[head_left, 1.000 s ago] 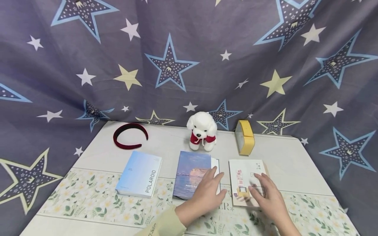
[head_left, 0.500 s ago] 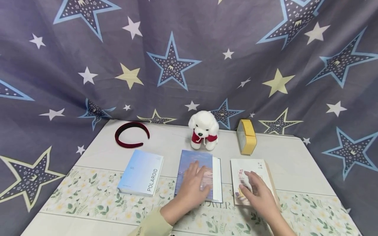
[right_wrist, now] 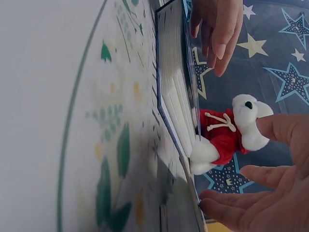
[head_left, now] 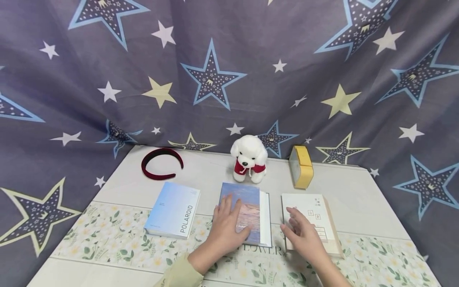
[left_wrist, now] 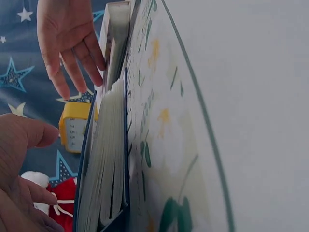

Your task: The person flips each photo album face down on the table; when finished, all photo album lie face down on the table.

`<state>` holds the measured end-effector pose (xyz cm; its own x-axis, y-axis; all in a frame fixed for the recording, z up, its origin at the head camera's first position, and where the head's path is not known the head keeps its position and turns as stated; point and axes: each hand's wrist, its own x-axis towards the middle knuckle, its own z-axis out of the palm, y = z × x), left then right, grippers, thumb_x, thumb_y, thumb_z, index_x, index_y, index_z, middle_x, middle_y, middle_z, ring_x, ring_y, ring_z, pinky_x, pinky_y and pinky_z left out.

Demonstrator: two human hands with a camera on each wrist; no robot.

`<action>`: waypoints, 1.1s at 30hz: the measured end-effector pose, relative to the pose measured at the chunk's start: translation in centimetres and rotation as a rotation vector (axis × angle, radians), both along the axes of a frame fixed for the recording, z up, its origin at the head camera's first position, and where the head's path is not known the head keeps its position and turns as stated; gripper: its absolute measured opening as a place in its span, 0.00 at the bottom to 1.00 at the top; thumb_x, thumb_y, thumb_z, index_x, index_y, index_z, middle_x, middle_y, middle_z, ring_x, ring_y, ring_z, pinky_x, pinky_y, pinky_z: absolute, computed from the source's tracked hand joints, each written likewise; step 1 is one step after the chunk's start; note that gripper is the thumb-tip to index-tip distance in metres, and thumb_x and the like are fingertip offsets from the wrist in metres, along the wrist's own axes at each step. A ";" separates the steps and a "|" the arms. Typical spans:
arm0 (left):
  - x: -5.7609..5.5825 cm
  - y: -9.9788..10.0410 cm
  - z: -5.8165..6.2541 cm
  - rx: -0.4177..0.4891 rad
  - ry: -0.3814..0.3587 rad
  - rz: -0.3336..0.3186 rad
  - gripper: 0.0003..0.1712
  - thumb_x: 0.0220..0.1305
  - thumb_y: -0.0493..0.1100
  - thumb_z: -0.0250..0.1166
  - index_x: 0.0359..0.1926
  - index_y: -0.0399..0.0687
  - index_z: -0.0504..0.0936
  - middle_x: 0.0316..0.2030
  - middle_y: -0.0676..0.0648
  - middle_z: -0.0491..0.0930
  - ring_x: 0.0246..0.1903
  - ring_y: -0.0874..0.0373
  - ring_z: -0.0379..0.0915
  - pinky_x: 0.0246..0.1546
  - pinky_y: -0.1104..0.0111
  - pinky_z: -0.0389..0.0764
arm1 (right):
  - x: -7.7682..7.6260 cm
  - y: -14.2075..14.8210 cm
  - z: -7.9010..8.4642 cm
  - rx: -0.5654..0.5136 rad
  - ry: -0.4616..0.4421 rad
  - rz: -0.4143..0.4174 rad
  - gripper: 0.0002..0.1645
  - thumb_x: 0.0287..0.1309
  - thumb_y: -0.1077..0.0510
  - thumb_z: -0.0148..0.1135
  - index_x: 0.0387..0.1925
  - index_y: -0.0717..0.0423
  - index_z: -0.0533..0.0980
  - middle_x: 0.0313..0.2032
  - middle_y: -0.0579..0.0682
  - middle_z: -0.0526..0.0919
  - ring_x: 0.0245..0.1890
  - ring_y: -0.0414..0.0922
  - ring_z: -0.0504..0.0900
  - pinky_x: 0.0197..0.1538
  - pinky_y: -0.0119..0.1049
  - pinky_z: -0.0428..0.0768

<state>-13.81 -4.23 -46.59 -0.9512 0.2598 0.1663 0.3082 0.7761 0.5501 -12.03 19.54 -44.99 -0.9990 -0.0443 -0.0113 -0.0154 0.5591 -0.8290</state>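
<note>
My left hand (head_left: 226, 229) lies over the photo album (head_left: 251, 217), fingers spread toward its far end. The album has a blue-purple seaside cover, and its white pages show along the right side. In the left wrist view its thick stack of pages (left_wrist: 106, 154) stands between dark blue boards. My right hand (head_left: 305, 237) hovers at the left part of a white-covered book (head_left: 310, 201) with small printed boxes and a beige right edge. Its fingers are loosely bent, fingertips (right_wrist: 207, 200) right at the cover's edge in the right wrist view. The hand hides the lower left of that cover.
A pale blue POLAROID box or book (head_left: 172, 211) lies at the left. Behind stand a white plush dog (head_left: 251, 155) in red and a yellow clock (head_left: 301, 167). A dark red headband (head_left: 152, 175) lies back left. A starry curtain (head_left: 215, 115) hangs behind the table.
My left hand has slid left across the album, uncovering its page edge. My right hand has moved left over the white book, and more of its beige right edge shows.
</note>
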 end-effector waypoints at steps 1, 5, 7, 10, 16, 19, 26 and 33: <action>0.0 -0.1 0.0 0.001 -0.008 0.003 0.48 0.60 0.58 0.65 0.73 0.38 0.59 0.74 0.32 0.43 0.73 0.36 0.34 0.68 0.40 0.43 | -0.1 -0.2 0.0 -0.008 -0.013 -0.001 0.36 0.64 0.56 0.63 0.69 0.59 0.62 0.71 0.67 0.56 0.63 0.65 0.68 0.61 0.52 0.71; 0.1 -0.4 -0.2 0.007 -0.025 0.003 0.49 0.60 0.59 0.64 0.74 0.39 0.57 0.74 0.31 0.41 0.74 0.37 0.32 0.68 0.39 0.43 | -0.1 -0.9 -0.2 -0.044 -0.066 0.000 0.36 0.64 0.55 0.62 0.70 0.59 0.62 0.71 0.66 0.56 0.64 0.63 0.69 0.62 0.51 0.70; 0.2 -0.4 -0.3 0.013 -0.027 -0.003 0.50 0.60 0.59 0.65 0.74 0.38 0.57 0.74 0.30 0.40 0.74 0.37 0.32 0.68 0.39 0.43 | 0.0 -1.3 -0.3 -0.059 -0.089 0.004 0.36 0.64 0.53 0.61 0.70 0.58 0.62 0.71 0.65 0.58 0.64 0.62 0.69 0.62 0.51 0.70; 0.3 -0.5 -0.6 0.018 -0.034 -0.011 0.50 0.60 0.60 0.65 0.74 0.37 0.56 0.74 0.30 0.40 0.74 0.36 0.31 0.68 0.39 0.43 | 0.1 -2.0 -0.5 -0.084 -0.119 0.011 0.37 0.65 0.50 0.61 0.70 0.58 0.63 0.70 0.64 0.61 0.64 0.62 0.69 0.62 0.52 0.71; 0.3 -0.5 -0.9 -0.022 -0.042 -0.016 0.51 0.59 0.61 0.64 0.74 0.37 0.57 0.74 0.28 0.39 0.73 0.36 0.30 0.69 0.41 0.42 | 0.3 -3.3 -0.5 -0.093 -0.133 0.027 0.35 0.64 0.52 0.61 0.68 0.61 0.65 0.70 0.70 0.55 0.64 0.66 0.66 0.61 0.49 0.71; 0.3 -0.6 -1.0 -0.042 -0.056 -0.014 0.52 0.59 0.63 0.64 0.74 0.38 0.56 0.74 0.28 0.37 0.73 0.36 0.28 0.69 0.42 0.42 | 0.5 -3.8 -0.6 -0.104 -0.133 0.034 0.34 0.63 0.54 0.62 0.67 0.62 0.66 0.71 0.72 0.52 0.67 0.66 0.62 0.61 0.48 0.70; 0.3 -0.9 -1.4 -0.030 -0.101 -0.022 0.53 0.59 0.65 0.63 0.74 0.38 0.56 0.74 0.29 0.35 0.73 0.36 0.25 0.69 0.41 0.41 | 0.9 -4.8 -1.1 -0.098 -0.087 0.075 0.32 0.62 0.53 0.63 0.65 0.60 0.70 0.71 0.70 0.54 0.72 0.64 0.50 0.64 0.52 0.65; 0.1 -1.1 -1.1 0.023 -0.148 -0.033 0.53 0.59 0.64 0.63 0.74 0.36 0.56 0.73 0.28 0.34 0.73 0.35 0.23 0.69 0.41 0.39 | 0.7 -4.9 -0.6 -0.269 -0.164 0.025 0.25 0.67 0.53 0.58 0.64 0.55 0.71 0.73 0.69 0.48 0.69 0.67 0.56 0.65 0.60 0.61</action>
